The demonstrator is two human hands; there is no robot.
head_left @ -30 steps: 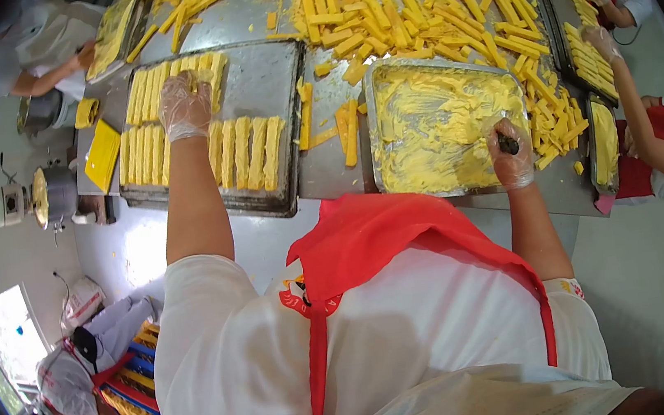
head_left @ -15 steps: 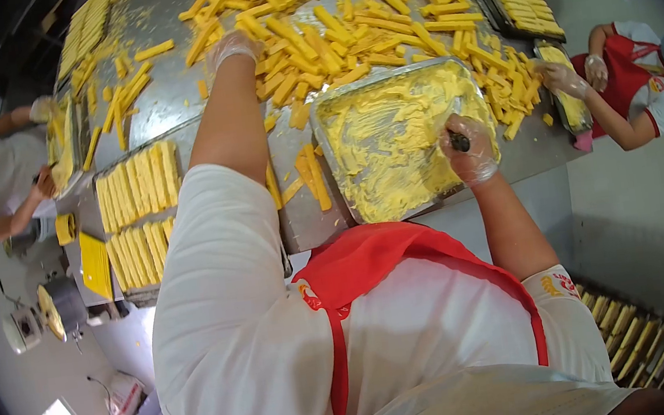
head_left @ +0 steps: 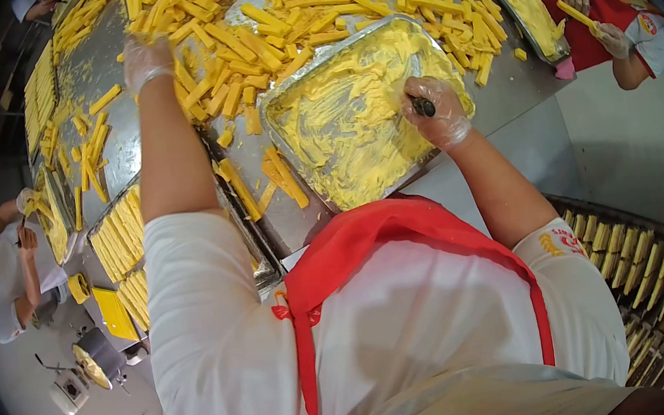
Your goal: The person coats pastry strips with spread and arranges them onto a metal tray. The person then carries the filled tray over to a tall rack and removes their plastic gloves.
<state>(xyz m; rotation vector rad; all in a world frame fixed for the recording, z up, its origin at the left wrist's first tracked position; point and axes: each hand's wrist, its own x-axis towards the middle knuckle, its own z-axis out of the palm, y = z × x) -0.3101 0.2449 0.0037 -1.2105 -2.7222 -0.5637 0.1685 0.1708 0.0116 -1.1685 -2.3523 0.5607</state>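
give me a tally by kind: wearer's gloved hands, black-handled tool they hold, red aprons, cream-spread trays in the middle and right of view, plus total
Wearer's left hand and right hand, gloved: 2
Black-handled tool: 1
Red aprons: 2
Cream-spread trays: 2
Total: 7

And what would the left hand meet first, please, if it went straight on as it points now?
Most likely the yellow sticks just beyond the left hand, though depth is unclear and it may already touch them.
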